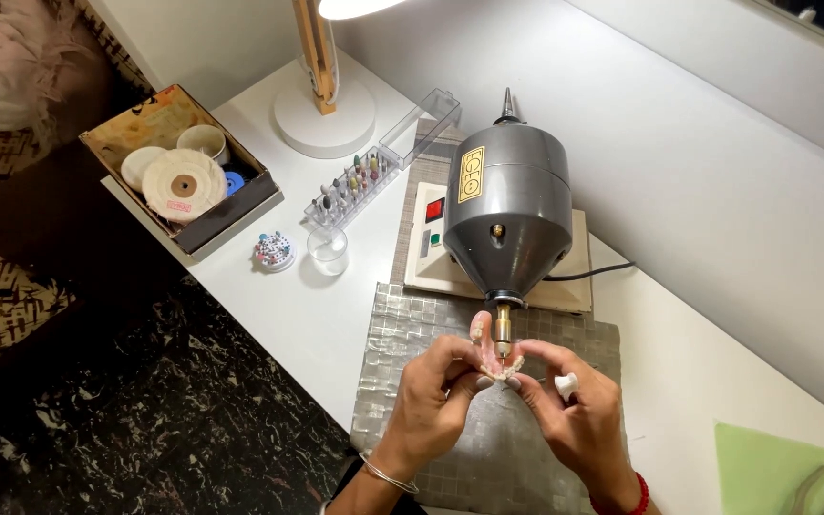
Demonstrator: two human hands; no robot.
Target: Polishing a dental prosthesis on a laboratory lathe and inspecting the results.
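Note:
A pink denture with white teeth [490, 355] is held up against the brass spindle tip [503, 329] of a grey polishing motor [507, 205]. My left hand [436, 401] pinches the denture's left side with thumb and fingers. My right hand [574, 410] grips its right side, and a small white piece [566, 384] sits between that hand's fingers. A silver bangle is on my left wrist and a red bead bracelet on my right.
The motor stands on a cream base [426, 253] over a silvery checked mat [412, 324]. Behind are a clear bur rack [350, 186], a small glass cup [327, 250], a round bur holder [274, 251], a box of buffing wheels [178, 172], a lamp base [324, 119]. Metal pliers on green cloth [774, 467] lie at right.

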